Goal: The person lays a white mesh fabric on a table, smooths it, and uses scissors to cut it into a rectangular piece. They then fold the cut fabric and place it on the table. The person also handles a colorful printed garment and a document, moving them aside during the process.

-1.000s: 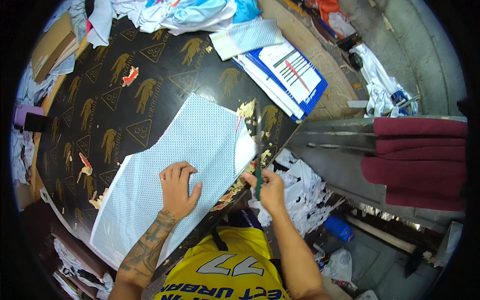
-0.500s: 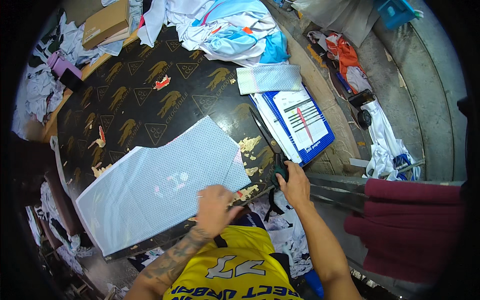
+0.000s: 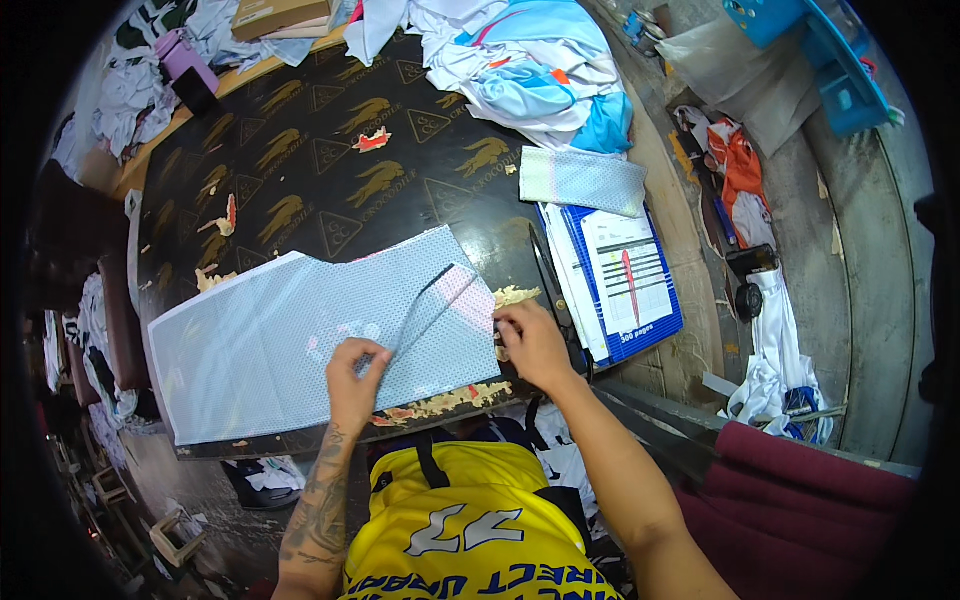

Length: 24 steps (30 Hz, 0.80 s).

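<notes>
Pale dotted fabric (image 3: 250, 350) lies on the dark, patterned tabletop (image 3: 300, 190), with a narrow folded edge running diagonally across a pinkish patch near its right end. My left hand (image 3: 358, 375) pinches the lower end of that fold. My right hand (image 3: 530, 345) is at the fabric's right edge, fingers curled; what they grip is too small to make out. Just beyond it, dark-handled scissors (image 3: 563, 320) lie beside a blue notebook (image 3: 670, 318), which has a printed sheet and red pen (image 3: 630, 285) on top.
A folded dotted piece (image 3: 580, 180) overlaps the notebook. White and blue garments (image 3: 510, 80) are heaped at the back, with a cardboard box (image 3: 275, 15) and purple container (image 3: 180, 60) at back left. Maroon cloth (image 3: 790, 510) hangs at lower right; a blue plastic item (image 3: 840, 80) is at upper right.
My right hand has let go of the scissors beside the notebook and moved onto the fabric's edge. My left hand now pinches a fold, which has appeared across the fabric's right part.
</notes>
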Available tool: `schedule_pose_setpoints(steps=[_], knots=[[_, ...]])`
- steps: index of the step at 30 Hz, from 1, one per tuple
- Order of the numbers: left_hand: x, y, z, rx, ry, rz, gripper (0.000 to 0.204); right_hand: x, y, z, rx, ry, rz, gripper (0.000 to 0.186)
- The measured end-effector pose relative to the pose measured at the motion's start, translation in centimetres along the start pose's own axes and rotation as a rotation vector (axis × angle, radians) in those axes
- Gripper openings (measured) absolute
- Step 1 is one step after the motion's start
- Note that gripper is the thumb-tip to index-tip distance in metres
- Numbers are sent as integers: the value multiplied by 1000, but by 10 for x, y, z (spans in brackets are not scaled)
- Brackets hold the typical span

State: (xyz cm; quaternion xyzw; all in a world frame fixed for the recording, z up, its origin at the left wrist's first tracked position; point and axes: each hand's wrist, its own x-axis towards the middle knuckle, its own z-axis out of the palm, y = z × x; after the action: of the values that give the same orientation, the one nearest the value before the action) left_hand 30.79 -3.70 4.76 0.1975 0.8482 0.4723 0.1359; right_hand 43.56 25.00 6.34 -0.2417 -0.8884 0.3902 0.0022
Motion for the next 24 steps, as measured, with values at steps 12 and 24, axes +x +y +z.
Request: schedule_pose_setpoints(steps=[12, 24], knots=[[-40, 36, 5, 393, -30, 175, 28, 54, -14, -7, -301, 50, -111, 34], [-52, 25, -32, 186, 149, 60, 13, 211, 72, -169, -388, 340, 129, 36]])
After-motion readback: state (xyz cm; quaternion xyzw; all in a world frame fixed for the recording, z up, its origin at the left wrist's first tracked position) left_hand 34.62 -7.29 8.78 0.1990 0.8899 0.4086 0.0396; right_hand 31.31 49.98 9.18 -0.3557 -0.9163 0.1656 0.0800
